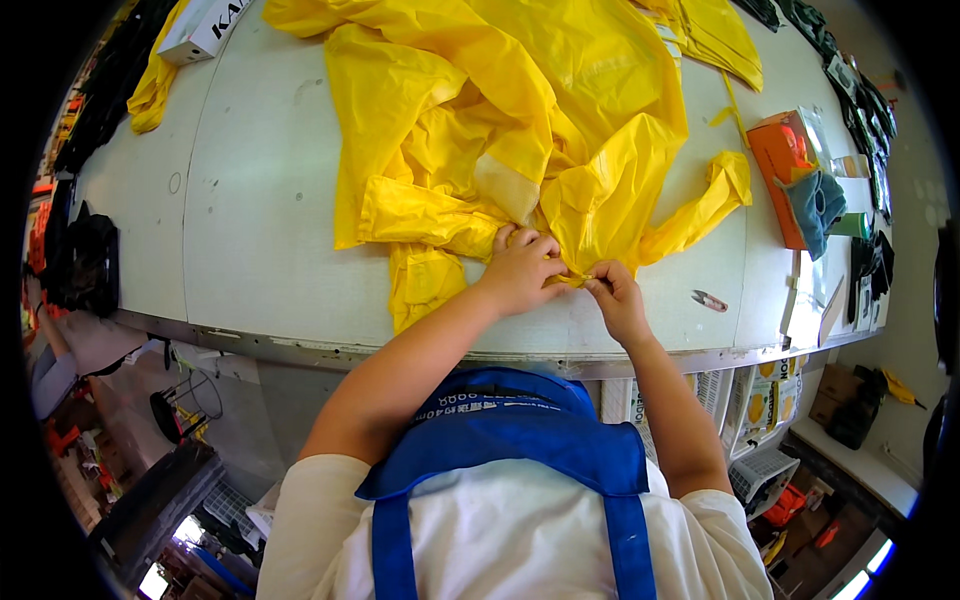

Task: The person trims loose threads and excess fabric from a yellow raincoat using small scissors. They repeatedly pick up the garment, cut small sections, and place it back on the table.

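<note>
A yellow raincoat-like garment [610, 90] lies crumpled over the middle of the table, with a pale patch showing on its inner side. My left hand [522, 270] rests on its near edge, fingers curled into the fabric. Close beside it, my right hand [616, 297] pinches the garment's edge between thumb and fingers, near a small fastener-like piece too small to make out. One yellow sleeve-like part stretches out to the right. On the table to the right of my right hand lies a pair of small thread snips [710, 300].
An orange box [778, 170] with a blue-grey cloth [815, 205] stands on the right, beside a green roll [850, 225]. A white box [203, 32] sits at the far left. Dark bundles line both table ends. The table's metal front edge [300, 345] runs before me.
</note>
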The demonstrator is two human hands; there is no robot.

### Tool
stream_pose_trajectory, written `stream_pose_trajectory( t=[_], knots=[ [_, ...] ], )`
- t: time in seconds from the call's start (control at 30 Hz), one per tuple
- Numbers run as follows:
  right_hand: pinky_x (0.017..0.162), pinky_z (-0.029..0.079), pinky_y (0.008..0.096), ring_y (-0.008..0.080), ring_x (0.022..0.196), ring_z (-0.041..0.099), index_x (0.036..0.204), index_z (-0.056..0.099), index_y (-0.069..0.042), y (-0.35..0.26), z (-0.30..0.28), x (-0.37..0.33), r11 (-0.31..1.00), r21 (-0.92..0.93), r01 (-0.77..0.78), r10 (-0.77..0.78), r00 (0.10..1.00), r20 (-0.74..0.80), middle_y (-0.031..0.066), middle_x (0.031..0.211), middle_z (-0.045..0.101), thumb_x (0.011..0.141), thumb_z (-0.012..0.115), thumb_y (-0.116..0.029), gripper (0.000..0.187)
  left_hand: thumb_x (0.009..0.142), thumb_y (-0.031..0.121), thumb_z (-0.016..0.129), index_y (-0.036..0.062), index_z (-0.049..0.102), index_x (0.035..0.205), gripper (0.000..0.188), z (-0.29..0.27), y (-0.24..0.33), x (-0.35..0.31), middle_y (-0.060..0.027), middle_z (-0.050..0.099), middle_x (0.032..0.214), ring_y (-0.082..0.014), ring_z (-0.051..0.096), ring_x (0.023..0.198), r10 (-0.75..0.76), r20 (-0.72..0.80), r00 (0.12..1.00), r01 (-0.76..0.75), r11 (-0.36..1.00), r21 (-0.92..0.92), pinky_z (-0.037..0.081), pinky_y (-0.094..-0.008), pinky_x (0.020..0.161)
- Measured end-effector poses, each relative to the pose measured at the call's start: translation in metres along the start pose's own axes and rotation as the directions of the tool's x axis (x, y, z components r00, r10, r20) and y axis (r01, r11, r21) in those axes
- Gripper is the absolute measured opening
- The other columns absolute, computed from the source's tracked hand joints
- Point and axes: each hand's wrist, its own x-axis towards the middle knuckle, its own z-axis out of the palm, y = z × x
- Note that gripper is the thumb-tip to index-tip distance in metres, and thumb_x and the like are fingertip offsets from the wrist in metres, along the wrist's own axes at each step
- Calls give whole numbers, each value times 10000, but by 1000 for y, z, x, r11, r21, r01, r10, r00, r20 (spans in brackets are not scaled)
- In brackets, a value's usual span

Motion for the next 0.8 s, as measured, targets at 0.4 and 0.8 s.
stream_pose_trajectory(
  t=[0.4,0.8],
  knots=[
    [693,447,294,207,749,549,850,580,9,-8,5,-6,991,-128,-39,30,997,-73,103,820,575,814,660,-60,112,777,336,673,212,659,923,193,8,7,1,41,601,925,-219,472,1048,-111,86,990,106,992,64,212,-540,970],
    [694,464,264,130,743,570,904,631,14,-26,0,-6,984,103,-145,138,988,67,62,828,611,840,647,-49,91,740,293,716,208,674,871,162,-5,44,-3,58,616,926,-192,504,976,-268,-65,961,265,963,-59,281,-424,792]
  ],
)
